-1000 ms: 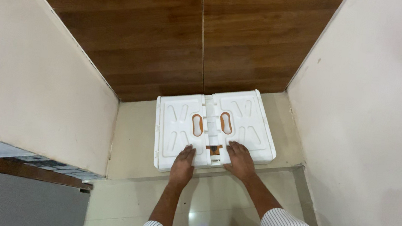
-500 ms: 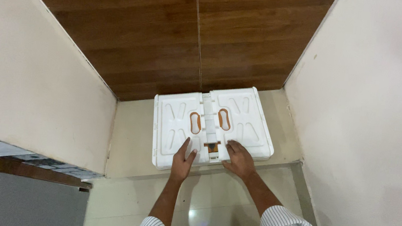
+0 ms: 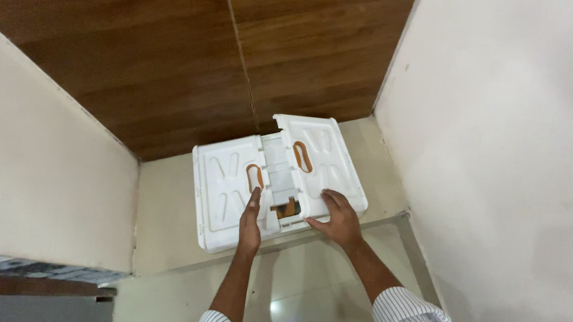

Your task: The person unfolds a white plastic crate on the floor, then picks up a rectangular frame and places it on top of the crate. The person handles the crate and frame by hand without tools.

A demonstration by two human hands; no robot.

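A flat white plastic folding piece (image 3: 228, 176) with two orange oval handles lies on a raised beige ledge (image 3: 161, 205) in a corner. Its two halves meet at a grey middle strip with a small brown catch near the front edge. My left hand (image 3: 251, 217) rests edge-on against the left half beside the middle strip. On the right half's front edge my right hand (image 3: 337, 219) lies flat with fingers spread. Both forearms reach in from below, in striped sleeves.
Brown wooden panels (image 3: 170, 49) rise behind the ledge. A white wall (image 3: 512, 170) closes the right side and a cream wall (image 3: 22, 176) the left. Glossy pale floor tiles (image 3: 300, 297) lie below the ledge. A grey surface (image 3: 16, 303) shows at the bottom left.
The view has tilted, so the white piece now sits skewed in the frame. Both hands stay on its front edge, the left one turned more onto its side.
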